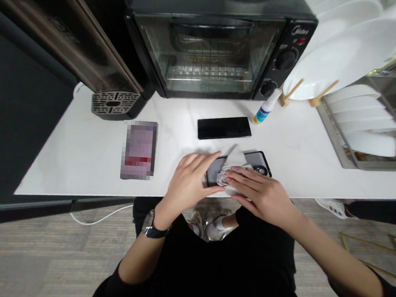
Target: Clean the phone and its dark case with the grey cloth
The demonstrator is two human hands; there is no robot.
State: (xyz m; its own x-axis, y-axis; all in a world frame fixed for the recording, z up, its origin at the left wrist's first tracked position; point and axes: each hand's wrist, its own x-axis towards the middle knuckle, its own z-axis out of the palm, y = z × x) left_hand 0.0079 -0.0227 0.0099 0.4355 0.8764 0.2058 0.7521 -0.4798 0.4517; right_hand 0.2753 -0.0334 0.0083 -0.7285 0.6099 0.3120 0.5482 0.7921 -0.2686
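Observation:
A dark phone [255, 162] lies face down near the front edge of the white counter [82, 158], its camera end to the right. My left hand [189, 180] grips the phone's left end between thumb and fingers. My right hand [261, 192] lies over the phone with its fingers pressing a crumpled grey cloth [230, 163] onto it. A second black phone [224, 127] lies flat just behind, and a small white spray bottle [266, 107] with a blue label lies tipped beyond it.
A black toaster oven [218, 46] stands at the back, a dark appliance with a drip grate [115, 103] to its left. A blurred-out flat device [139, 150] lies left. White plates [347, 55] stand in a rack and a dish tray [334, 135] at right.

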